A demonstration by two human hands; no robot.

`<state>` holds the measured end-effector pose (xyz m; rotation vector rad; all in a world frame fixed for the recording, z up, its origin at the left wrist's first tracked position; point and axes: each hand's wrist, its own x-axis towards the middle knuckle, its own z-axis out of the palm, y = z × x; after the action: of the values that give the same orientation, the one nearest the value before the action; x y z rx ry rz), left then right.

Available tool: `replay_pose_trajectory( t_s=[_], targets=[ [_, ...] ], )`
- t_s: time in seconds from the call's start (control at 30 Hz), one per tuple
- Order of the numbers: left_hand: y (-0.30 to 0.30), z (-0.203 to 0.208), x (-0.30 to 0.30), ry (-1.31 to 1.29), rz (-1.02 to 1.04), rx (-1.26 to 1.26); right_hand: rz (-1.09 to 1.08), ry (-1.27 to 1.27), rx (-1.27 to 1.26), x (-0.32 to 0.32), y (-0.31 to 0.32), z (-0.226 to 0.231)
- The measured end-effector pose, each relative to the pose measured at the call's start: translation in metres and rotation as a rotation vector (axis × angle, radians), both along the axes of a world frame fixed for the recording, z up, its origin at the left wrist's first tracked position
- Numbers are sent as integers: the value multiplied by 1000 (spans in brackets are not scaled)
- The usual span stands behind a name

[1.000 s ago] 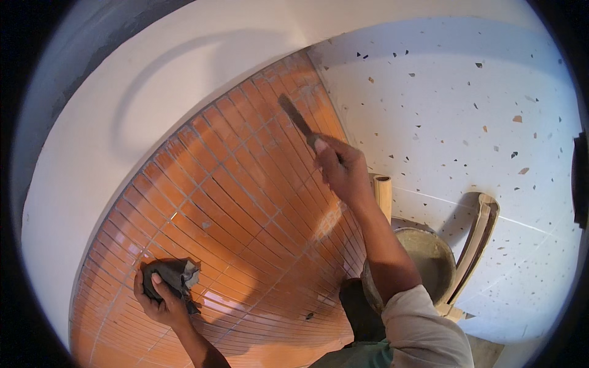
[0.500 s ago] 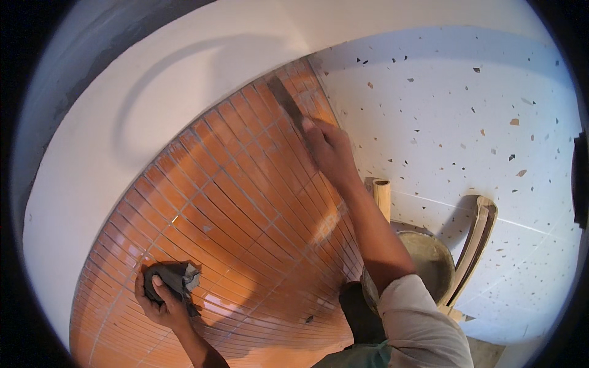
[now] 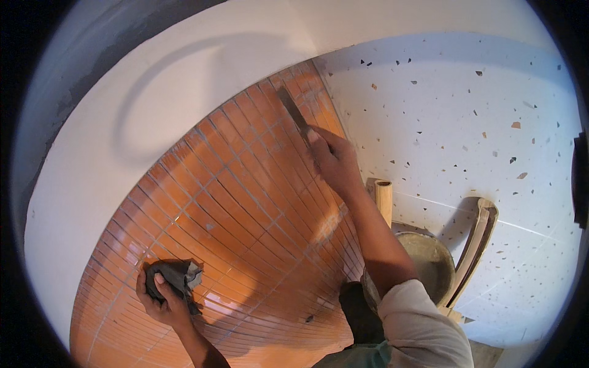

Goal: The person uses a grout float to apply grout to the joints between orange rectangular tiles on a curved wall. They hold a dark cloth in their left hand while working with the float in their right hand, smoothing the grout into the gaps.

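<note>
Toward the lower left edge of the orange tiled surface (image 3: 245, 224), the left hand (image 3: 164, 306) has its fingers wrapped round a dark, crumpled wad (image 3: 169, 276), its ragged grey end turned right. I'd judge it light and soft, cloth or sheeting, best gripped by the thick of the fold, as the frayed end could tear. Up near the tiles' top corner, the flat, dark blade (image 3: 292, 109) slants up and left from the right hand (image 3: 334, 156), whose fingers close round its lower end. It looks thin, stiff and light, safest held there; I can't tell whether its tip touches the tiles. The tiles' shine suggests a slippery face. Their curved left edge meets a pale band (image 3: 80, 202); the right edge meets the white speckled panel (image 3: 442, 122). There's more swinging room between the hands than rightward, where a wooden post (image 3: 383, 202), a bucket (image 3: 423, 242) and a curved wooden rail (image 3: 475, 245) crowd the right forearm.
</note>
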<state>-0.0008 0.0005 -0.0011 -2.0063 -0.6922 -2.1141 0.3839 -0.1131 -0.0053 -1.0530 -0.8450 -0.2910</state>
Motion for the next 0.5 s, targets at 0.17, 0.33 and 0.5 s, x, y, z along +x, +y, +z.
replay_pose_trajectory(
  t_s=[0.17, 0.33, 0.5],
  targets=[
    [0, -1, -3, -4, 8, -15, -508, -201, -108, -6, -32, 2],
    [-2, 0, 2, -10, 14, -11, -636, -292, -346, -10, -47, 49],
    [-2, 0, 2, -48, -28, 12, -604, -296, -526, -19, -62, 58]
  ],
)
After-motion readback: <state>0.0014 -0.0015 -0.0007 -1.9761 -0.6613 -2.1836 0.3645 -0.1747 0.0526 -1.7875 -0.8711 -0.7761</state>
